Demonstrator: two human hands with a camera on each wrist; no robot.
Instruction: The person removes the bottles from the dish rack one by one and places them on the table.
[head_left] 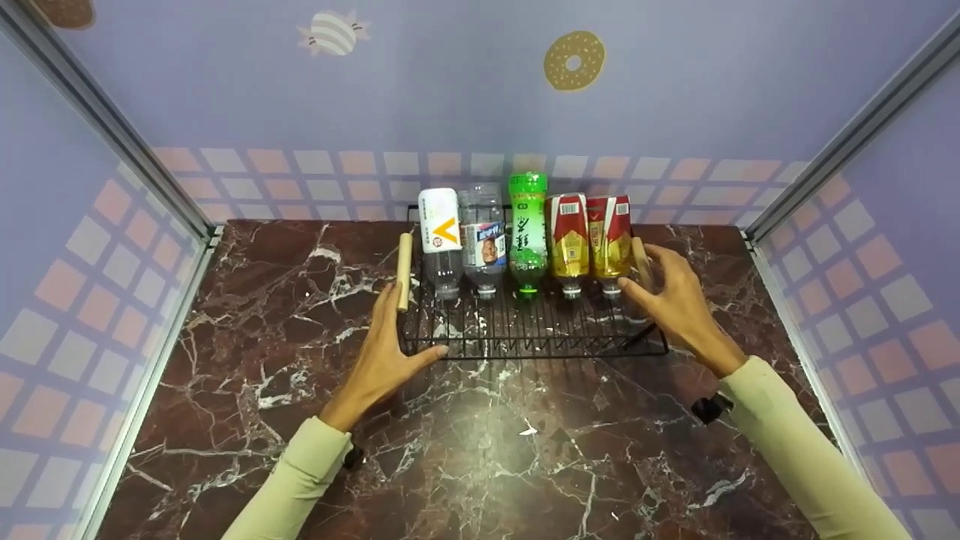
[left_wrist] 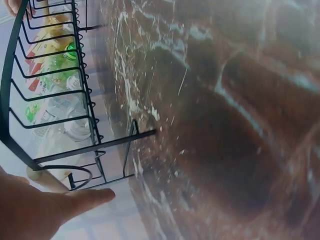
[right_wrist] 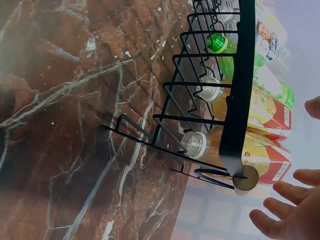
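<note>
A black wire rack [head_left: 525, 349] with pale wooden side handles stands on the marbled tabletop. Five... several drink bottles lie in it side by side, caps toward me: a white-labelled bottle [head_left: 439, 219], a clear bottle [head_left: 484, 244], a green bottle [head_left: 529, 232] and two red-and-yellow bottles, one of them the end bottle [head_left: 613, 232]. My left hand [head_left: 379, 360] is at the left handle [head_left: 404, 274], thumb stretched out by the front corner. Beside the right handle [right_wrist: 245, 179], my right hand [head_left: 679, 304] has its fingers spread and loose, holding nothing.
Pale purple walls with a checked band, such as the back wall [head_left: 465, 112], enclose the table on three sides. A small white scrap [head_left: 529, 431] lies on the marbled tabletop [head_left: 480, 465] in front of the rack.
</note>
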